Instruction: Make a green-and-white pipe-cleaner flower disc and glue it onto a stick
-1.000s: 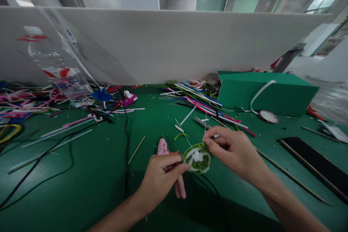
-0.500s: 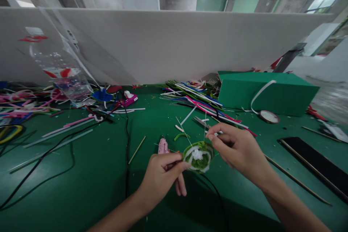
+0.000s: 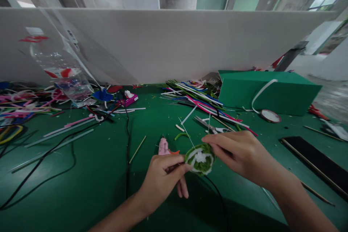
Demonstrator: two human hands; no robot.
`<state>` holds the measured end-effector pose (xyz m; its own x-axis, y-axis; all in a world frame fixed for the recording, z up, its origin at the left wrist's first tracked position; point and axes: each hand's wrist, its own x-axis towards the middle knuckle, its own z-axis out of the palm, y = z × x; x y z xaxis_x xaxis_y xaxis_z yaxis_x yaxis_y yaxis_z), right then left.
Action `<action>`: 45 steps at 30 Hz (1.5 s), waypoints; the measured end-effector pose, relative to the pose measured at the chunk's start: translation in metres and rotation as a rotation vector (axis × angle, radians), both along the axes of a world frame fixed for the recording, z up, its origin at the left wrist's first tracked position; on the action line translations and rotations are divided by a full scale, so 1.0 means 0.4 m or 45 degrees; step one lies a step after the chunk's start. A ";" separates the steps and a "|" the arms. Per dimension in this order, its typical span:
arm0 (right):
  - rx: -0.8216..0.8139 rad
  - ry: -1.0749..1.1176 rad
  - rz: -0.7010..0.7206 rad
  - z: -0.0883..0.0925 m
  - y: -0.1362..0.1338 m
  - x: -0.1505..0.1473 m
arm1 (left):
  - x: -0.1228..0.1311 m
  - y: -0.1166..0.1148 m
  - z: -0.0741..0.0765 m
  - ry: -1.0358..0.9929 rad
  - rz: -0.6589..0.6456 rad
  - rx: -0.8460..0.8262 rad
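Observation:
Between my hands is a round, fuzzy green-and-white pipe-cleaner disc [image 3: 200,158]. My left hand [image 3: 165,174] pinches its left edge between thumb and finger, the other fingers curled beneath. My right hand [image 3: 236,150] is closed at the upper right edge of the disc, its fingertips on the rim. Two thin pale ends rise above the disc, one from its upper left and one behind my right fingertips. Just behind my left hand lies a pink glue gun [image 3: 163,146] with an orange trigger, its handle partly hidden.
Scissors [image 3: 208,125] lie beyond my right hand, before a pile of coloured pipe cleaners [image 3: 201,96]. A green box [image 3: 269,92] stands at the back right. At the left are a clear plastic bottle [image 3: 51,58], loose strips and a black cable [image 3: 127,152].
My right hand has moved down and slightly left, from the thin upright end to the disc's rim. The scissors behind it show more. My left hand keeps its pinch.

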<state>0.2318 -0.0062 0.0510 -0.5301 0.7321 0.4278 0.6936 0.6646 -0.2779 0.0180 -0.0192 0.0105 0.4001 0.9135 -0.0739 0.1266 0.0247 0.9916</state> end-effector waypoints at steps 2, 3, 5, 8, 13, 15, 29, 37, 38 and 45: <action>0.012 0.001 0.007 0.001 -0.001 -0.001 | -0.001 0.001 -0.001 0.003 -0.004 0.008; 0.025 -0.012 0.012 0.001 -0.001 -0.001 | -0.001 0.001 -0.001 0.004 -0.005 0.010; 0.063 -0.060 0.012 -0.001 -0.001 -0.004 | -0.002 0.001 -0.001 0.001 -0.004 0.006; 0.108 -0.128 -0.009 -0.005 -0.001 -0.008 | -0.003 -0.001 0.000 -0.005 0.004 0.003; 0.186 -0.112 -0.082 -0.007 -0.001 -0.012 | -0.004 -0.001 0.000 0.006 0.020 0.011; 0.236 -0.092 -0.146 -0.006 -0.001 -0.010 | -0.004 -0.001 -0.001 0.002 0.011 0.013; 0.201 -0.064 -0.004 -0.003 0.001 -0.010 | 0.001 0.002 -0.003 0.013 -0.001 0.034; 0.393 -0.085 -0.058 -0.011 0.008 -0.019 | 0.000 0.000 -0.004 0.004 0.028 0.010; 0.434 -0.049 -0.094 -0.011 0.006 -0.019 | 0.000 0.000 -0.005 -0.006 0.028 -0.004; 0.594 0.122 -0.396 0.003 -0.008 -0.023 | 0.003 0.000 -0.002 -0.034 0.031 -0.031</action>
<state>0.2225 -0.0096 0.0524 -0.2626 0.5694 0.7790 0.8625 0.5005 -0.0751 0.0190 -0.0191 0.0099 0.3800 0.9210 -0.0862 0.0995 0.0520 0.9937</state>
